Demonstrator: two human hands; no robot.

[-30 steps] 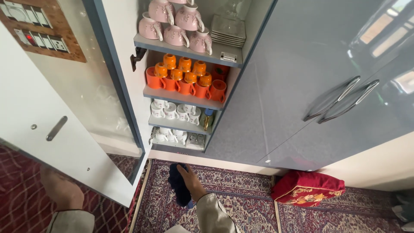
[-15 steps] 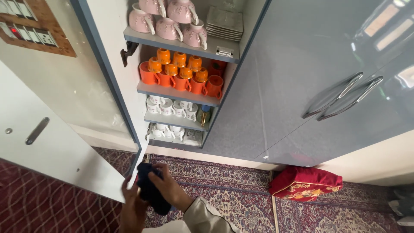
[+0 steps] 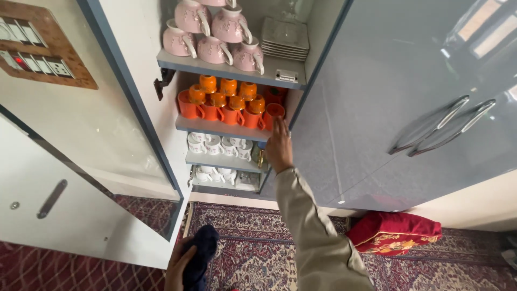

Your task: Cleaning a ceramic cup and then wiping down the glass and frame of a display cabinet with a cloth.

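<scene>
My right hand (image 3: 278,147) reaches up to the second shelf of the open cupboard, its fingertips at an orange cup (image 3: 273,114) on the right end of the row. Whether the fingers grip that cup is not clear. Stacked orange cups (image 3: 223,101) fill the rest of that shelf. My left hand (image 3: 179,265) is low near the bottom edge, holding a dark blue cloth (image 3: 200,260) over the patterned carpet.
Pink cups (image 3: 212,33) and a stack of square plates (image 3: 284,37) sit on the top shelf, white cups (image 3: 218,145) on the lower ones. The open white door (image 3: 59,188) stands left, grey closed doors with handles (image 3: 441,126) right. A red cushion (image 3: 394,233) lies on the floor.
My right hand let go of the cloth and rose to the orange cup shelf. The cloth passed to my left hand, which stays low.
</scene>
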